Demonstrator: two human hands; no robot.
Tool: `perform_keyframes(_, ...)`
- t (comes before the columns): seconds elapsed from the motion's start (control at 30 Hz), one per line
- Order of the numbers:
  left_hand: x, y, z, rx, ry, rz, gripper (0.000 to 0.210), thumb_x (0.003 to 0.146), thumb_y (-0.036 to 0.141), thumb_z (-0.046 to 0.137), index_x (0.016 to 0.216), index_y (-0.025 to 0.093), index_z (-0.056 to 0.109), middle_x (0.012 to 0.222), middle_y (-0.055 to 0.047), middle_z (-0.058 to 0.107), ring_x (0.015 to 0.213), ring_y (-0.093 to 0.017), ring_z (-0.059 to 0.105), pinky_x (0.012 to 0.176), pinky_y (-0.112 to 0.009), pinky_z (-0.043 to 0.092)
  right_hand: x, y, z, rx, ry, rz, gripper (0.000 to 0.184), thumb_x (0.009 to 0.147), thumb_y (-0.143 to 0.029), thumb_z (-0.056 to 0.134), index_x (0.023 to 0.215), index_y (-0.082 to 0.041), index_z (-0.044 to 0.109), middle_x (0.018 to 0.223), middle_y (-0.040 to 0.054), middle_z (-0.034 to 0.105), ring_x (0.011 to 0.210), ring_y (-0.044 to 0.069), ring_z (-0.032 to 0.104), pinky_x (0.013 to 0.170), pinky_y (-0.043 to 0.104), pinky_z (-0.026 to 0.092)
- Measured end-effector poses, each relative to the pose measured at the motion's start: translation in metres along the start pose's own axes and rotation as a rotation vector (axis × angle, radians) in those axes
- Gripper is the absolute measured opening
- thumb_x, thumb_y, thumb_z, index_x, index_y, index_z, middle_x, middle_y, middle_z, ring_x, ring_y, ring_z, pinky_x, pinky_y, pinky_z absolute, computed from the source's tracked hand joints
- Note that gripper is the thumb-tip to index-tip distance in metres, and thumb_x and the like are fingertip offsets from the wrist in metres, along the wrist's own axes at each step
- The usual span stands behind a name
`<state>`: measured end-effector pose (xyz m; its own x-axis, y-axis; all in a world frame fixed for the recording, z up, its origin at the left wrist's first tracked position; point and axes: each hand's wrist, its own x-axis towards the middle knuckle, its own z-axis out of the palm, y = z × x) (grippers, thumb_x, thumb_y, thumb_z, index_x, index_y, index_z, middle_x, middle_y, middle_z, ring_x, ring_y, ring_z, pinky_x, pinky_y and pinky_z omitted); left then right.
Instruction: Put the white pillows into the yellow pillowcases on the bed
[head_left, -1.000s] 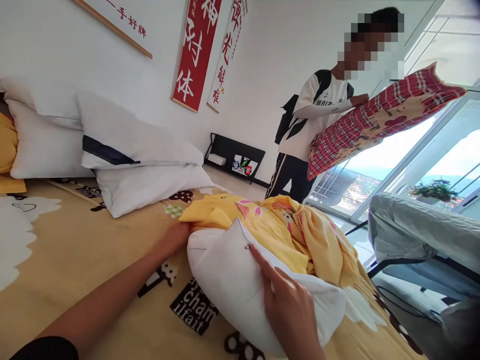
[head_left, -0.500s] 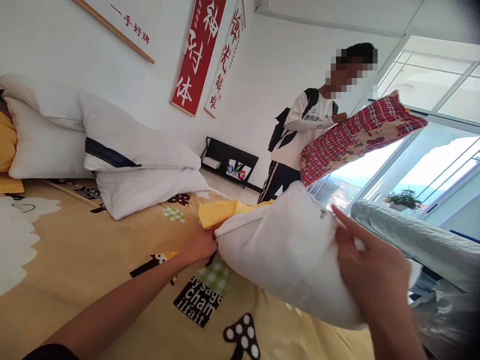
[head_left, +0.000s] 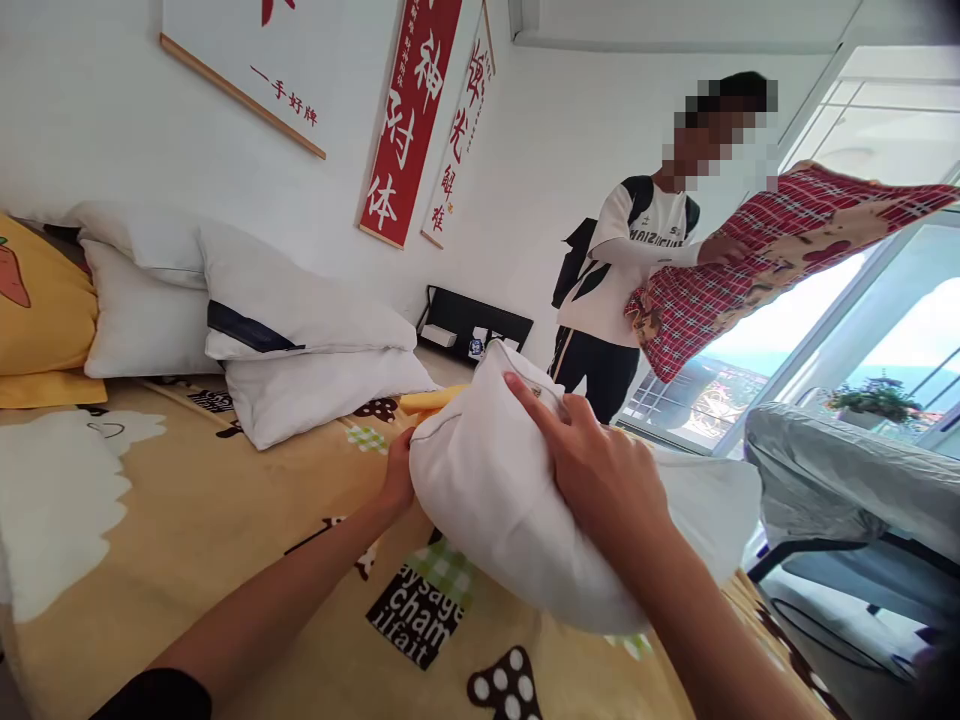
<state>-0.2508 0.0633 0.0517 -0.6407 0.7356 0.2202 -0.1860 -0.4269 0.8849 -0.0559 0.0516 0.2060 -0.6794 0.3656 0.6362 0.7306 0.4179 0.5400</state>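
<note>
A white pillow (head_left: 499, 500) is held tilted over the bed in front of me. At its left end, my left hand (head_left: 400, 468) is closed round the edge, its fingers mostly hidden behind the pillow. Just above that hand, a strip of yellow fabric (head_left: 435, 400) shows behind the pillow; how it joins the pillow is hidden. My right hand (head_left: 604, 465) presses on the pillow's upper side near a corner, the index finger stretched along it and the other fingers bent into the cloth. The pillow's far end spreads out to the right beyond my forearm.
White pillows (head_left: 300, 300) and a yellow pillow (head_left: 45, 310) lie along the wall on the patterned bedsheet (head_left: 247, 560). Across the bed stands a person (head_left: 615, 250) holding a red plaid pillowcase (head_left: 750, 260). A plastic-covered piece of furniture (head_left: 847, 470) is at right, a low black shelf (head_left: 480, 325) behind.
My right hand has moved left across the pillow, whose raised corner has shifted left too. The left hand still grips its end. The other person has spread the plaid pillowcase further right.
</note>
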Motion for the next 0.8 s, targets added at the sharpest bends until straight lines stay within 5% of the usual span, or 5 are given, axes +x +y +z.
perform_keyframes(0.2,-0.013,-0.014,0.008,0.061,-0.032,0.011,0.023,0.068,0.036,0.053,0.066,0.014,0.06,0.072,-0.004,0.065,0.07,-0.019,0.055,0.061,-0.028,0.042,0.017,-0.001,0.049,0.036,-0.397,0.045,0.063,0.092,-0.014,0.035,0.149,-0.039,0.022,0.089,0.0085,0.061,0.069,0.02,0.064,0.059,0.03,0.045)
perform_keyframes(0.33,-0.026,-0.024,0.016,0.153,-0.02,-0.029,0.027,0.064,0.038,0.059,0.053,0.015,0.051,0.055,0.0,0.052,0.058,-0.013,0.045,0.053,-0.023,0.031,-0.003,0.019,0.091,0.145,-0.599,0.165,0.057,0.096,-0.025,0.034,0.15,-0.038,0.019,0.099,0.0115,0.062,0.087,0.026,0.066,0.073,0.036,0.048)
perform_keyframes(0.4,-0.03,-0.018,0.017,0.196,-0.12,-0.038,0.033,0.068,0.042,0.057,0.052,0.016,0.046,0.052,0.002,0.046,0.055,-0.01,0.04,0.051,-0.022,0.028,-0.023,0.03,0.101,0.168,-0.615,0.253,0.058,0.096,-0.028,0.033,0.15,-0.039,0.015,0.104,0.012,0.062,0.088,0.026,0.066,0.073,0.037,0.048)
perform_keyframes(0.6,-0.028,0.015,0.014,0.539,-0.59,-0.036,0.044,0.063,0.054,0.071,0.059,0.016,0.05,0.059,0.003,0.048,0.058,-0.011,0.043,0.051,-0.023,0.025,-0.089,0.047,0.088,0.098,-0.623,0.465,0.063,0.094,-0.023,0.03,0.152,-0.037,0.008,0.096,0.0108,0.061,0.075,0.026,0.067,0.063,0.035,0.046)
perform_keyframes(0.8,-0.038,0.004,0.031,0.806,-0.428,0.133,0.022,0.067,0.026,0.072,0.083,0.015,0.064,0.08,-0.003,0.066,0.074,-0.019,0.058,0.059,-0.025,0.036,-0.138,0.028,0.051,0.059,-0.551,0.557,0.067,0.092,-0.02,0.032,0.153,-0.032,0.004,0.092,0.0076,0.059,0.06,0.02,0.063,0.052,0.029,0.04)
